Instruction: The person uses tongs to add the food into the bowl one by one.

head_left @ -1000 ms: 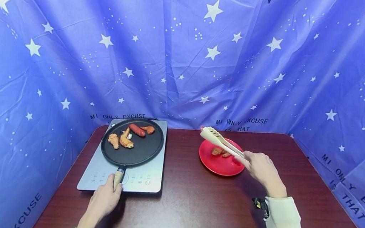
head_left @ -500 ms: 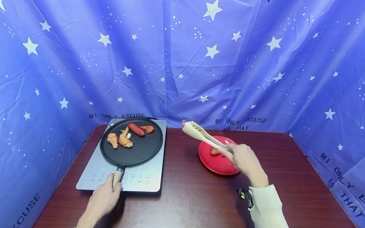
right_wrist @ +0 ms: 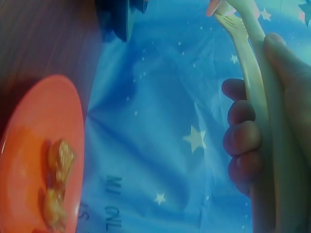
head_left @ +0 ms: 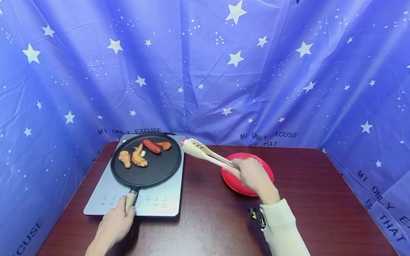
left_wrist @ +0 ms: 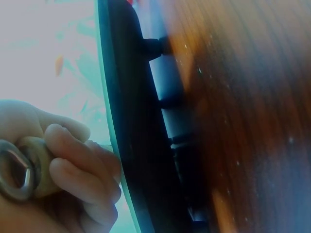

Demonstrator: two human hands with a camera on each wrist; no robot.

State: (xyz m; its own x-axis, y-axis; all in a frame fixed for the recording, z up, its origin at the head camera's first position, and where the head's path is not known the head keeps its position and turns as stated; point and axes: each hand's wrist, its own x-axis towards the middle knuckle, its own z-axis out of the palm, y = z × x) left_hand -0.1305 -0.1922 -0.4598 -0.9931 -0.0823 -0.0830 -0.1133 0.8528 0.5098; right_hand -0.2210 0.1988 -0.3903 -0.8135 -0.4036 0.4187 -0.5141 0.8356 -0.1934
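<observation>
My left hand (head_left: 115, 223) grips the wooden handle (head_left: 131, 201) of a flat black pan (head_left: 154, 174); the handle's metal ring (left_wrist: 30, 184) shows in the left wrist view. In the pan lie a red sausage (head_left: 151, 146) and several browned chicken pieces, among them a drumstick (head_left: 124, 159) and a wing (head_left: 139, 160). My right hand (head_left: 253, 178) holds cream tongs (head_left: 196, 149) above the table, their tips near the pan's right rim. Between the tips a small pinkish-red thing (right_wrist: 212, 7) peeks out, mostly hidden. Beneath that hand stands a red plate (head_left: 234, 183) with browned meat pieces (right_wrist: 60, 160).
The pan stands on a silver induction cooker (head_left: 168, 199) with touch controls along its front. Both cooker and plate are on a dark reddish wooden table (head_left: 204, 232). A blue star-patterned curtain (head_left: 210, 64) closes off the back and sides.
My right hand has carried the tongs leftward from over the red plate to beside the pan, the pinkish-red thing still in their tips. My left hand keeps its hold on the handle.
</observation>
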